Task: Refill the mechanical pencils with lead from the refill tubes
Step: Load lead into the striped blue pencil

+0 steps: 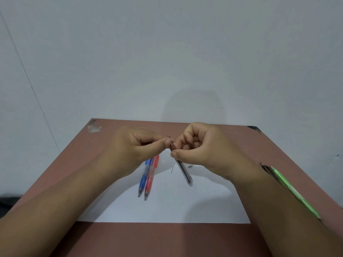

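Note:
My right hand point(200, 153) pinches the upper part of a clear lead refill tube point(184, 171), which slants down toward me above the white paper point(167, 208). My left hand point(137, 151) pinches the tube's top end, at its small cap point(171, 144), between thumb and forefinger. A blue mechanical pencil point(143, 179) and a red mechanical pencil point(150, 179) lie side by side on the paper, tips toward me, their upper ends hidden behind my left hand. A thin loose lead point(172, 170) lies on the paper between the pencils and the tube.
The paper rests on a reddish-brown table point(167, 238) set against a pale wall. A green mechanical pencil point(291, 190) lies on the table at the right, beside my right forearm. A small grey piece point(190, 166) sits near my right hand.

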Demonstrator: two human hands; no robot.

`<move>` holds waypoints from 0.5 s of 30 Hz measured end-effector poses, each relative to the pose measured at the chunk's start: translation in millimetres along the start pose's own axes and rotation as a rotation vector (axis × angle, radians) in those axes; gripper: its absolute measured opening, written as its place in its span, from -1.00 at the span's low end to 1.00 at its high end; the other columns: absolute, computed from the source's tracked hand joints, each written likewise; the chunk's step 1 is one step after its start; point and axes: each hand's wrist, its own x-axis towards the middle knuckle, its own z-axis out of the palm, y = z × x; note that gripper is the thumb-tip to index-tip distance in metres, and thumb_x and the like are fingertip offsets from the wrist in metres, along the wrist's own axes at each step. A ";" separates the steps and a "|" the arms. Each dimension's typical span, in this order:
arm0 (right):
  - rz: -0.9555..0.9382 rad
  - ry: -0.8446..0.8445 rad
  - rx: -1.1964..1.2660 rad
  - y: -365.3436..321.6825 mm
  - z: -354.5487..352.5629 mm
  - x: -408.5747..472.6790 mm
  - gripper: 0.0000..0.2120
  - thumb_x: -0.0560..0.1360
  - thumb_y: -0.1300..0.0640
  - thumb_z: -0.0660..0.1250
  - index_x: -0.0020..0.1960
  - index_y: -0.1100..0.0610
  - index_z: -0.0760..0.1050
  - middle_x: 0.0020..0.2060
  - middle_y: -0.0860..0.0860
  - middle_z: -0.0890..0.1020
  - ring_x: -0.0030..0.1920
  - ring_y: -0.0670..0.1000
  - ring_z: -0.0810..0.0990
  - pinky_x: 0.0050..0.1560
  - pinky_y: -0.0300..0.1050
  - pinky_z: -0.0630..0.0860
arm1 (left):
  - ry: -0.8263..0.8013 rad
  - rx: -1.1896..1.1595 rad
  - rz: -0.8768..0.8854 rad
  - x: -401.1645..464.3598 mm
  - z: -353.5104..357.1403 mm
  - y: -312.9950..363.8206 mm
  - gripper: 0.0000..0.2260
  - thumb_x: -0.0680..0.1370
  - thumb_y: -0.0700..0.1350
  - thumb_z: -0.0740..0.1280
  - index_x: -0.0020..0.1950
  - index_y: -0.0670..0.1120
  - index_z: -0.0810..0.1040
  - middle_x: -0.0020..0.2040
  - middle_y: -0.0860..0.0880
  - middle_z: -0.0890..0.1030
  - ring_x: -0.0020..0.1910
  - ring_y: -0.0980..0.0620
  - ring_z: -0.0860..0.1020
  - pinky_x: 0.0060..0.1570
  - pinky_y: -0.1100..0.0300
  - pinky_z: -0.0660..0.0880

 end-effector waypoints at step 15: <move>-0.047 -0.033 0.113 -4.5 3.9 -1.7 -0.59 0.40 0.41 0.52 -0.25 0.10 0.31 -0.21 0.08 0.68 -0.23 0.02 0.56 -0.24 -0.21 0.53 | 0.087 -0.241 -0.156 2.5 1.4 10.1 -0.89 0.52 -0.09 0.43 -0.14 -0.06 0.74 -0.30 0.04 0.70 -0.36 0.13 0.60 -0.32 0.31 0.52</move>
